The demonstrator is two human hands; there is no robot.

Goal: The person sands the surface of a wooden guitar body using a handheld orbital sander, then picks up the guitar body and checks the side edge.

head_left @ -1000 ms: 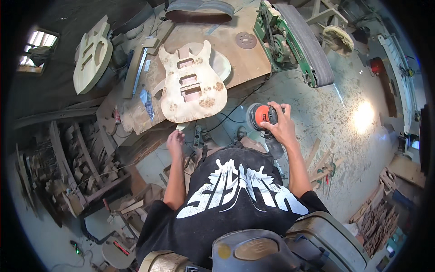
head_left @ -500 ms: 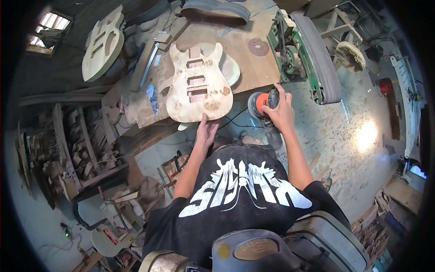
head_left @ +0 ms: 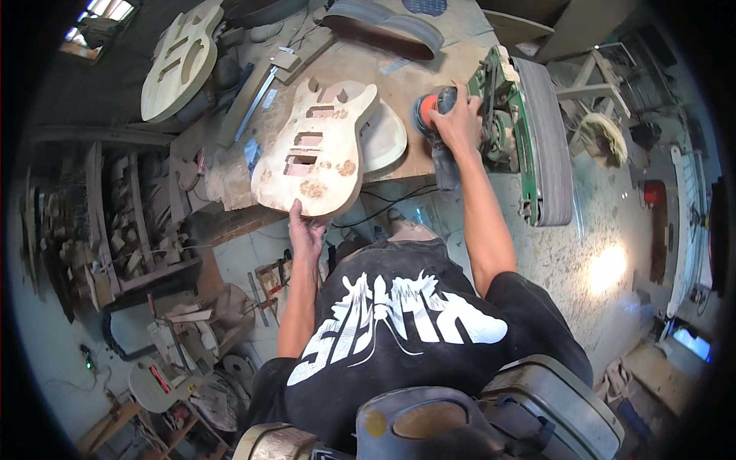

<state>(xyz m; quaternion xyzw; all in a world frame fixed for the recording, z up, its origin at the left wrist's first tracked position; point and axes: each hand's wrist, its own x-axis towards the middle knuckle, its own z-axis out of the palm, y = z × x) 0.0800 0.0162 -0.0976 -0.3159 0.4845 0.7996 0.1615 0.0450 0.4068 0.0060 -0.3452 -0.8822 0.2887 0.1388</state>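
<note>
My left hand [head_left: 307,231] grips the near end of a pale wooden guitar body [head_left: 331,163], thumb on top and fingers underneath. The body has three rectangular cutouts and brown burl-like patches, and its far part lies over another pale body [head_left: 383,138] on the workbench. In my right hand [head_left: 458,123] is an orange and black orbital sander [head_left: 431,109], held from above at the bench's near edge. Its pad faces left, tilted up off the bench, and a dark dust bag [head_left: 445,167] hangs from it toward me.
A green-framed belt sander [head_left: 529,138] stands at the bench's right. Another guitar body [head_left: 182,65] stands at the far left, near wood strips [head_left: 264,92]. A curved wooden side form [head_left: 383,29] lies at the back of the workbench [head_left: 429,65]. Wood scraps fill a rack [head_left: 130,222] at left.
My right hand has carried the sander up and slightly left, over the bench edge. My left hand has shifted the guitar body to the left and turned it, its near end swinging left.
</note>
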